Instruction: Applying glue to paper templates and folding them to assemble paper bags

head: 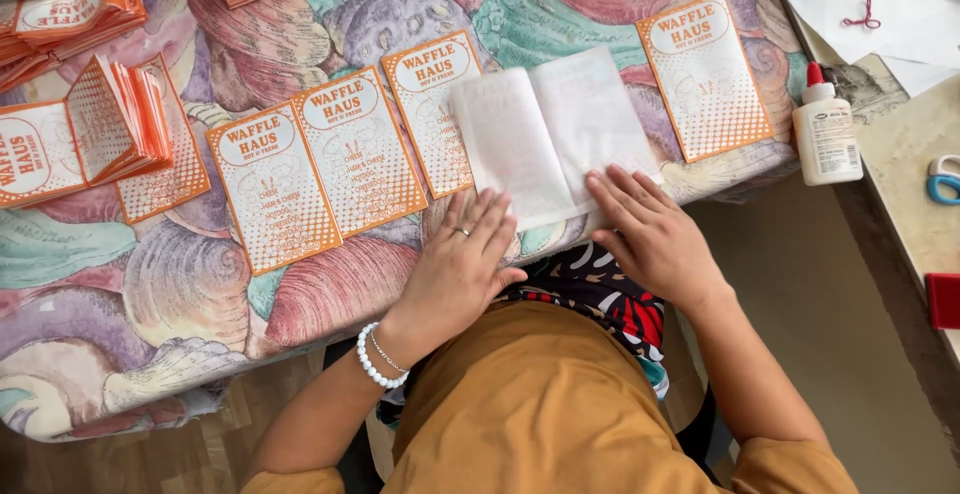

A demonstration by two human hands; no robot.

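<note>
Both hands flat, gripping nothing: left hand (pixel 462 259) and right hand (pixel 655 234) press white folded sheet (pixel 548 134) on counter (pixel 150 284); four orange bags (pixel 320 159) laid out, stacks (pixel 115 119) left.

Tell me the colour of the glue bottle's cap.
Red, on the white glue bottle at the table's right edge; the head view shows it.

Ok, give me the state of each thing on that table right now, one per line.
Left hand: flat, palm down on the white sheet's near left edge.
Right hand: flat, pressing the sheet's near right part.
White sheet: blank side up, creased down the middle.
Orange leaflets: lying flat, printed side up, in a row.
Leaflet stacks: piled, some fanned.
Glue bottle: upright, red cap on.
Scissors: lying at the frame's edge, mostly out of view.
</note>
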